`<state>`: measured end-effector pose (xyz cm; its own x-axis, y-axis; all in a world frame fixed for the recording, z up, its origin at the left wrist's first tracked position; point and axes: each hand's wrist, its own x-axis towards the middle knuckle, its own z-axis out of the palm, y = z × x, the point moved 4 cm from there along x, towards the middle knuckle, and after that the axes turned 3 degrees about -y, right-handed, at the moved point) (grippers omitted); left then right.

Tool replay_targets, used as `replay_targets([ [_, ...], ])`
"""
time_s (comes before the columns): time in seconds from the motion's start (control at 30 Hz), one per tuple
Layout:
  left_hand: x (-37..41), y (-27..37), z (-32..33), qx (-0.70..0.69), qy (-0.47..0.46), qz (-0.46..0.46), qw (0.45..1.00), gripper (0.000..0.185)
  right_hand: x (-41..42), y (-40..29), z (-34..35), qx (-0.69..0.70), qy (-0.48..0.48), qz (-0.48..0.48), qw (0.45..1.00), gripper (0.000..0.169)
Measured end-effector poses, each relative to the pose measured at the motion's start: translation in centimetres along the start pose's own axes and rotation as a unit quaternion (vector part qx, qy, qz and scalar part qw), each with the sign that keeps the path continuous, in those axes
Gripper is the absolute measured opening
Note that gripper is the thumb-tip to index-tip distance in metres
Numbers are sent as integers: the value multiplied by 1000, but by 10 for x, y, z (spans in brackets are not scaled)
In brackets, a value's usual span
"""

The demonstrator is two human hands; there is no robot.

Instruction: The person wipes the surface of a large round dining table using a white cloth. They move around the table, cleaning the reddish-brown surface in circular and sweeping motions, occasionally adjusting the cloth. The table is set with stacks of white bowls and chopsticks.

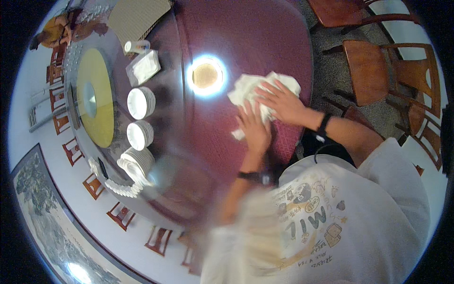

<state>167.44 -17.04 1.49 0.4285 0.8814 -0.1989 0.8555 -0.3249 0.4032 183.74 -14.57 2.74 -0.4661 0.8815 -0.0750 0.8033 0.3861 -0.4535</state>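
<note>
A crumpled white cloth lies on the dark red tabletop close to the table's near edge. My right hand rests flat on its upper part, fingers spread. Lower and to the left, my left hand presses on the cloth too, palm down with the fingers extended. The two hands are near each other, and each wrist wears a dark band. A round bright light reflection shows on the tabletop left of the cloth.
Stacks of white bowls, plates, a plastic packet and a white bottle stand on the glass turntable. A corrugated cardboard piece lies beyond. Wooden chairs stand at the right. Another person is far left.
</note>
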Motion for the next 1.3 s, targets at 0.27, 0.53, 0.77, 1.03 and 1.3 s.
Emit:
replay_targets([
  [0.27,-148,11,40,13,-167,72,983,92,-104,-25,32,108,-102,-210,966,70],
  [0.53,24,22,-3,74,-128,108,983,85,-30,64,-11,54,-19,-90,994,67],
  [0.77,198,68,-16,47,-8,106,993,80,36,171,-67,-81,141,61,985,72],
  [1.03,27,29,10,55,-70,84,993,86,-52,35,0,-49,32,36,998,72],
  [1.3,-62,15,29,50,-147,92,984,95,-81,29,5,38,-55,-149,987,64],
])
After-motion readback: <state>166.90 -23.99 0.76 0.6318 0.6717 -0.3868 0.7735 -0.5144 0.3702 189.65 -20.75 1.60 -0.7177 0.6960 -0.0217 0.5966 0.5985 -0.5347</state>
